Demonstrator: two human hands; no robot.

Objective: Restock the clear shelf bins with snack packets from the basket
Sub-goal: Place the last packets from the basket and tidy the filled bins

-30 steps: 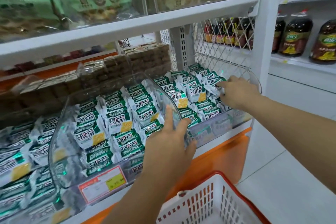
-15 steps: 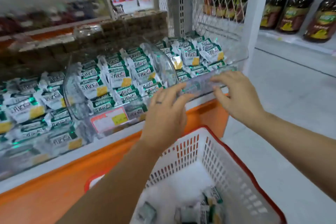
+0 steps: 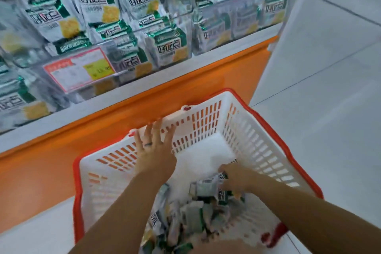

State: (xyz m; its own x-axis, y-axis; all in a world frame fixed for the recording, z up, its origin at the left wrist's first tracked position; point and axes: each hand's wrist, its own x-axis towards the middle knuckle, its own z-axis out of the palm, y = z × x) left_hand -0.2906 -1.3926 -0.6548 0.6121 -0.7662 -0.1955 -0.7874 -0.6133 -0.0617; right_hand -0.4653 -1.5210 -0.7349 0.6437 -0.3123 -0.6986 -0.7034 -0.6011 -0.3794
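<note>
Two hands in basket (image 3: 268,150). Left hand (image 3: 153,154): fingers (image 3: 158,132) spread, flat over far wall, holding nothing. Right hand (image 3: 235,179): fingers curled round packet (image 3: 221,196) atop pile (image 3: 191,218) at basket's near end. Packet blurred, long axis roughly near-to-far. Pile lies at mixed angles. Bins (image 3: 247,18) on shelf (image 3: 165,80): stock upright, leaning back, labels outward.

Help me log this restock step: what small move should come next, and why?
Probably lift the right hand with the packets it grips and carry them up to the clear bins. It curls round packets in the basket, while the left hand hovers open by the far wall, holding nothing.
</note>
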